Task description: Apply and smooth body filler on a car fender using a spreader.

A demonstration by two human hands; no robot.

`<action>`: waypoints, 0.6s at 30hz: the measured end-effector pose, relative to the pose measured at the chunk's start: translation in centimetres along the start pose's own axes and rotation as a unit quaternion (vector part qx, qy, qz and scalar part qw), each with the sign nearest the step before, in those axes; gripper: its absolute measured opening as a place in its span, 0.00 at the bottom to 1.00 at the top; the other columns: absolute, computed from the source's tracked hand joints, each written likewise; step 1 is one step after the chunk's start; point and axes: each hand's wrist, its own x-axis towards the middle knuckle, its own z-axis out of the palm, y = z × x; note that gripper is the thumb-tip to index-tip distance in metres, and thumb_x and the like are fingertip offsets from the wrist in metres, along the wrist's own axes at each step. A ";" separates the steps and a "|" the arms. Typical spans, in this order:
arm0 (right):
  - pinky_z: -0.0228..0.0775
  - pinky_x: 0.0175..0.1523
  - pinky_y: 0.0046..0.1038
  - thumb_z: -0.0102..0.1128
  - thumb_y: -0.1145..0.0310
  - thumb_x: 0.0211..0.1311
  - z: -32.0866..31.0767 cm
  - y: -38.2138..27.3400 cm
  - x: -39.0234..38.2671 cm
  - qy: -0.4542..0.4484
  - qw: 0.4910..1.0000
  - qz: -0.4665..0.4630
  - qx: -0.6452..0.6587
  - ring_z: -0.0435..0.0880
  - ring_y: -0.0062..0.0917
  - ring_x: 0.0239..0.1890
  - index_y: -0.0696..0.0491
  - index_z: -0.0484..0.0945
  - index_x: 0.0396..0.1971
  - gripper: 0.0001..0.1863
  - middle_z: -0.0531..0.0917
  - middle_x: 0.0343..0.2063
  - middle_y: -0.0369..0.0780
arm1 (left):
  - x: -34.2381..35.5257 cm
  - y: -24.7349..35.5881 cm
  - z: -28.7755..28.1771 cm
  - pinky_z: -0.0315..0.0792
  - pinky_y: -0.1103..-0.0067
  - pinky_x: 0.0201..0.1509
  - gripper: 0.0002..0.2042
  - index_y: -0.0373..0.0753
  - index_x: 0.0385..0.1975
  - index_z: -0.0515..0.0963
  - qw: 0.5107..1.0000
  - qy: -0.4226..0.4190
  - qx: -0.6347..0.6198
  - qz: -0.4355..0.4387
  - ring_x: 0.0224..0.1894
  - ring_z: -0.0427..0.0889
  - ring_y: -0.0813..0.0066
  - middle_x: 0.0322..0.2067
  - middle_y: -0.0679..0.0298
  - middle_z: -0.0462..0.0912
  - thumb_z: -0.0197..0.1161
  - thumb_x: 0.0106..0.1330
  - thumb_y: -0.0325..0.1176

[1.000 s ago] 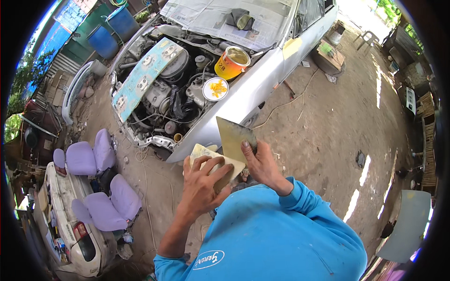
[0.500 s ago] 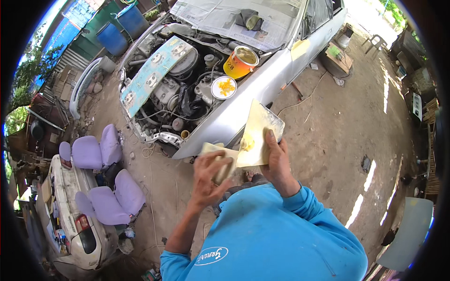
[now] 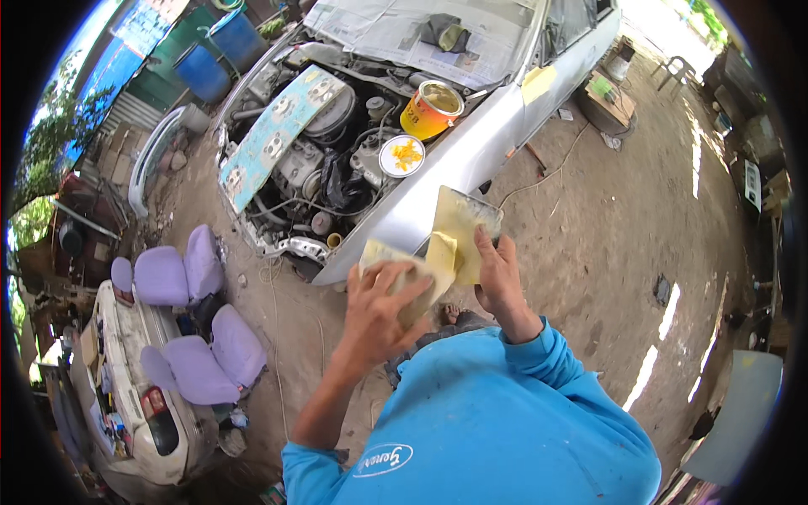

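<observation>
My left hand grips a pale yellowish flat spreader, its fingers over the top. My right hand holds a squarish flat plate upright, thumb on its face; a yellow smear of paste lies where the two tools meet. Just beyond them is a silver car's fender. On its engine bay sit a yellow-orange can of paste and a white lid with orange paste on it.
A painted board spans the engine bay. Newspaper covers the windshield area. Purple seats and a bumper lie left; blue drums stand behind. A cord runs over the dirt floor; a grey panel is at right.
My hands have shifted up and to the right in the picture. The right plate turned to show a pale, smeared face; a ridge of yellow paste now shows between the two tools.
</observation>
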 end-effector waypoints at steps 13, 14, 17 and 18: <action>0.69 0.32 0.26 0.50 0.59 0.73 -0.3 -0.7 -0.5 -0.070 0.925 -0.213 -0.305 0.74 0.16 0.28 0.64 0.76 0.36 0.20 0.81 0.25 0.38 | 0.0 1.4 -1.6 0.52 0.56 0.65 0.21 0.45 0.48 0.80 0.997 -0.069 0.032 -0.021 0.55 0.70 0.59 0.52 0.63 0.75 0.64 0.50 0.38; 0.69 0.32 0.25 0.51 0.59 0.73 -0.6 -0.7 -0.3 -0.037 0.925 -0.250 -0.284 0.75 0.15 0.28 0.63 0.76 0.36 0.19 0.81 0.26 0.37 | -0.2 1.0 -1.6 0.53 0.56 0.65 0.21 0.45 0.48 0.80 0.995 -0.093 0.010 -0.027 0.57 0.69 0.59 0.53 0.62 0.75 0.63 0.50 0.38; 0.68 0.32 0.22 0.52 0.58 0.72 0.1 -2.0 -0.6 -0.012 0.973 -0.221 -0.070 0.74 0.14 0.28 0.61 0.77 0.39 0.18 0.80 0.26 0.35 | -1.9 -1.4 0.3 0.62 0.62 0.64 0.22 0.42 0.47 0.80 0.899 0.022 -0.414 -0.142 0.58 0.71 0.62 0.53 0.60 0.74 0.64 0.49 0.37; 0.68 0.32 0.21 0.52 0.58 0.72 0.4 -2.1 -0.9 -0.057 0.967 -0.229 -0.090 0.75 0.15 0.29 0.60 0.76 0.42 0.17 0.81 0.29 0.36 | -2.0 -2.3 1.6 0.65 0.69 0.64 0.23 0.35 0.49 0.76 0.789 0.094 -0.601 -0.092 0.60 0.71 0.64 0.55 0.57 0.73 0.62 0.51 0.34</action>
